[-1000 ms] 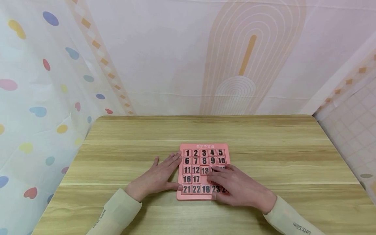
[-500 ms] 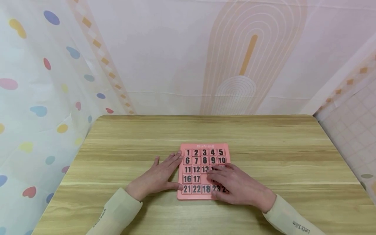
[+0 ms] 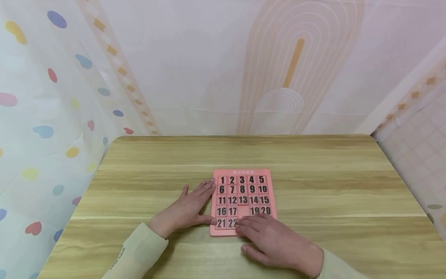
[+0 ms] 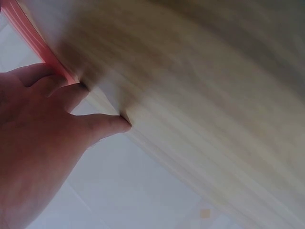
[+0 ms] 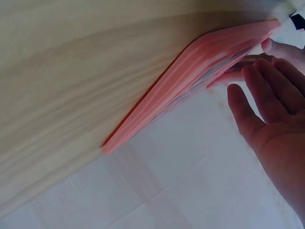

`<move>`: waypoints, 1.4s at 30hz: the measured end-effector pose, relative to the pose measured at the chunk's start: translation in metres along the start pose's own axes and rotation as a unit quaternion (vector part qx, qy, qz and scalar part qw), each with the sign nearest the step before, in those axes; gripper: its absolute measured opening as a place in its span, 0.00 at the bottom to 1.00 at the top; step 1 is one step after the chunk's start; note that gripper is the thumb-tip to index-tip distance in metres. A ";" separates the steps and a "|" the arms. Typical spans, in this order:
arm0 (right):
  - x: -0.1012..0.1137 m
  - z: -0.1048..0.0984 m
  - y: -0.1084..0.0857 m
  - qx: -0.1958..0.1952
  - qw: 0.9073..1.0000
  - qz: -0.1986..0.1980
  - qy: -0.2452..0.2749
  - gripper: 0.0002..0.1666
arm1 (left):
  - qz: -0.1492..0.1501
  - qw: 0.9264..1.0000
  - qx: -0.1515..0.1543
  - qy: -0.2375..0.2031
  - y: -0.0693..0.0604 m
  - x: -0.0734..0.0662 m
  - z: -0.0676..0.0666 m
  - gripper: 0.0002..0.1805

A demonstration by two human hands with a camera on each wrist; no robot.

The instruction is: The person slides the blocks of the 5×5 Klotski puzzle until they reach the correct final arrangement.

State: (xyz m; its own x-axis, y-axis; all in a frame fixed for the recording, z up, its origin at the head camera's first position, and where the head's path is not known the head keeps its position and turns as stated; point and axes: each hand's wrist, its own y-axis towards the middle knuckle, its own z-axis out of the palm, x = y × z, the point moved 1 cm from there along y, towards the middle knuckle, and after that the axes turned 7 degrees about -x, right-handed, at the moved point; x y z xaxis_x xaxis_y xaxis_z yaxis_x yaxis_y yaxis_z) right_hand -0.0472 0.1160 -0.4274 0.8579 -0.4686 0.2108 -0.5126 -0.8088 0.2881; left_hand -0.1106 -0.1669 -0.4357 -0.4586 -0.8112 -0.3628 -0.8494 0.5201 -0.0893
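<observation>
1. Lying flat on the light wood-grain table (image 3: 156, 162), the pink rectangular number board (image 3: 223, 233) sits between both hands, heading away from the person, presumably so its digits read upright from that side.
2. Left hand (image 3: 184, 211): digits spread, fingertips against the board's left edge, thumb at the lower-left corner. This wide stance probably braces the board against slipping.
3. Right hand (image 3: 275, 242): fingers extended over the bottom row, thumb held apart below the board. No pinch is evident; fingertip contact I cannot confirm. The low reach seems suited to pushing, not lifting.
4. Vacant cell: fourth row, between the pink square tile marked 17 (image 3: 232, 211) and the matching tile marked 19 (image 3: 254, 210). It likely gives neighbouring tiles room to slide.
</observation>
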 end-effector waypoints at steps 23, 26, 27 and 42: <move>-0.010 -0.002 -0.010 0.004 0.998 0.041 -0.047 0.32 | 0.002 1.000 0.006 0.002 0.001 -0.002 0.001 0.57; -0.016 -0.004 -0.020 -0.008 0.998 0.045 -0.052 0.32 | 0.002 1.000 0.008 0.003 0.000 -0.002 0.000 0.57; -0.018 -0.005 -0.023 -0.010 0.998 0.046 -0.052 0.32 | 0.001 1.000 0.008 0.003 0.000 -0.002 0.000 0.57; -0.027 -0.010 -0.040 0.021 0.997 0.064 -0.025 0.37 | 0.000 1.000 0.007 0.001 0.000 -0.003 -0.002 0.57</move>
State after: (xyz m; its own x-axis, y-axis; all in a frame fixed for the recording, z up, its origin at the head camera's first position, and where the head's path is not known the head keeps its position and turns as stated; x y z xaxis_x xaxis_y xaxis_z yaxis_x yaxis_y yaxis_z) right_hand -0.0500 0.1644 -0.4356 0.7873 -0.5849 0.1951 -0.6163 -0.7557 0.2215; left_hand -0.1100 -0.1648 -0.4330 -0.4586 -0.8122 -0.3607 -0.8459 0.5233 -0.1028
